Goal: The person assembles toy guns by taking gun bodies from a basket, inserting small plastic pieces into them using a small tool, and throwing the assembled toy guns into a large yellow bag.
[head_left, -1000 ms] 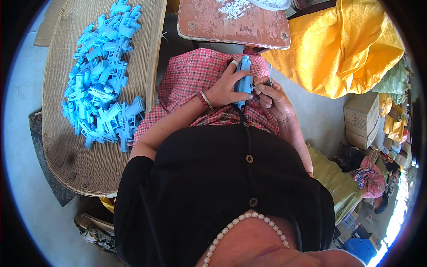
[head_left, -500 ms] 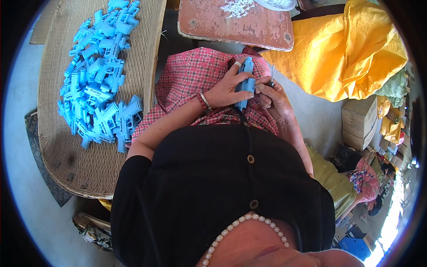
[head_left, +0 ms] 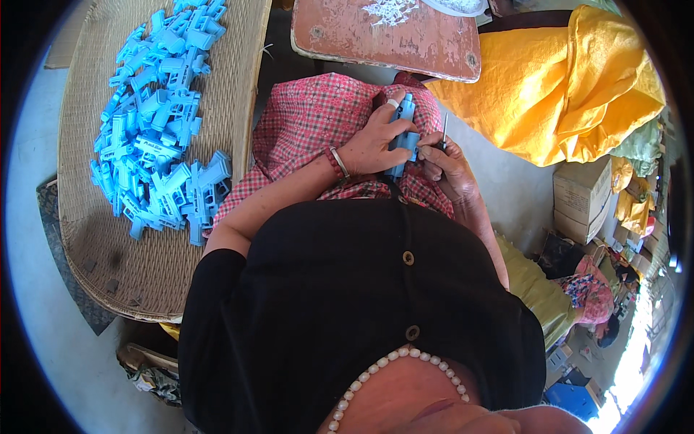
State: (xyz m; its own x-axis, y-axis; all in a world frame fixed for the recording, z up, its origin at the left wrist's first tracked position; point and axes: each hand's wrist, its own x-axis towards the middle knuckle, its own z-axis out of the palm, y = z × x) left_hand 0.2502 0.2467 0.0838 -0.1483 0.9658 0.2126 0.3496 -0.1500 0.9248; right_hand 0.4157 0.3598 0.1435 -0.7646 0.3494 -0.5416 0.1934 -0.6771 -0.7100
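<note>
Over my lap, my left hand [head_left: 370, 147] is closed round a light-blue plastic toy gun [head_left: 409, 142], which stands roughly upright in the picture with its side turned up. The thumb and fingers press on it from the left. My right hand [head_left: 454, 172] is closed at the toy's right side, its thumb and forefinger pinched together against the edge. A thin, pointed metal tool with a dark handle [head_left: 444, 130] sticks up from between the right fingers. Whatever small piece lies in the pinch is too small to make out. A pink checked cloth [head_left: 311, 108] covers my lap.
At the left, a woven tray [head_left: 235, 87] bears a heap of blue toy guns [head_left: 155, 137]. A worn reddish stool [head_left: 390, 54] ahead holds small white pieces [head_left: 390, 11] and a pale dish [head_left: 459, 6]. Yellow cloth [head_left: 542, 94] and a cardboard box [head_left: 580, 199] are at the right.
The toy gun has tilted and shifted slightly in my left hand. My right hand keeps its pinch at the toy's edge. The view has shifted a little.
</note>
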